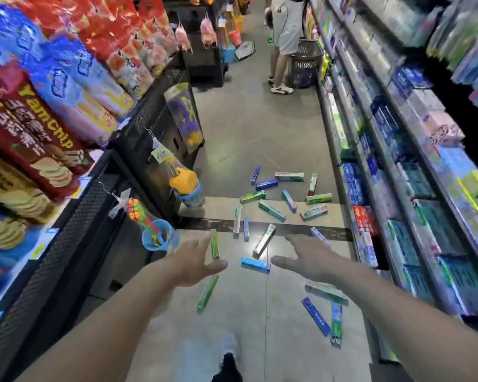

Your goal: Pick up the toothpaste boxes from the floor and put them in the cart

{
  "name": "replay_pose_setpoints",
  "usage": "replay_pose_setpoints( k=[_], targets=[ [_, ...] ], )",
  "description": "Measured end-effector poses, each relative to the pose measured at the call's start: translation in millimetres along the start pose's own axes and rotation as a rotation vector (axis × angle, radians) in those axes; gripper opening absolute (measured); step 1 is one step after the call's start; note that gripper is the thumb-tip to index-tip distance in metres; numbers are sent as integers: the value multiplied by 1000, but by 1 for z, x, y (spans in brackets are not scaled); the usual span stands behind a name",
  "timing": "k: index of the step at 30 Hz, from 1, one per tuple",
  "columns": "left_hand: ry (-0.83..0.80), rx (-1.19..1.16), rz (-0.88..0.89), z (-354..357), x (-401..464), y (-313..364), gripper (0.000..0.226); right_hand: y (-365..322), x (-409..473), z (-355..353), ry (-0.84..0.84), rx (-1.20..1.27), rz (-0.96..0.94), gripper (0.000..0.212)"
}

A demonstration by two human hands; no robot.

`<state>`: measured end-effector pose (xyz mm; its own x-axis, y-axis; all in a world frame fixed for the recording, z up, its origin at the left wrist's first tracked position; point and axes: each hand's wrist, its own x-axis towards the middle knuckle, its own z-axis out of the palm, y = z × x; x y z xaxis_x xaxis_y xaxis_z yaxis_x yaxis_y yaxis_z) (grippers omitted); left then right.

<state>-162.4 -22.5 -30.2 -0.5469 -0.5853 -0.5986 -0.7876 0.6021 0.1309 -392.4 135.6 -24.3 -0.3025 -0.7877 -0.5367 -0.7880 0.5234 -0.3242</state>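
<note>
Across the grey polished floor [232, 139] of a shop aisle lie many long, narrow cardboard toothpaste boxes [271, 210] in green, blue and white, scattered and mostly apart; none is held; the left hand [196, 260] and right hand [307, 257] reach forward above them, fingers spread and empty; a light-blue box [255, 265] lies between the two; no cart is in view; picking has seemingly yet to start, so next comes stooping to grip a near box.

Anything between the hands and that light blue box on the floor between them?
Nothing visible. Left hand and right hand are open above the floor, the blue box lying clear between them. No cart is in view.
</note>
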Motion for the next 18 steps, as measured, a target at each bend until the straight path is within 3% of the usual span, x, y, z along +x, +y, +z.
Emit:
replay_pose_setpoints(
  k=[11,18],
  targets=[
    [-167,-61,-26,-7,194,-74,97,-2,187,-1,-99,24,145,91],
    [-277,-33,-146,96,327,-109,100,43,337,71,-164,-23,141,90]
  ],
)
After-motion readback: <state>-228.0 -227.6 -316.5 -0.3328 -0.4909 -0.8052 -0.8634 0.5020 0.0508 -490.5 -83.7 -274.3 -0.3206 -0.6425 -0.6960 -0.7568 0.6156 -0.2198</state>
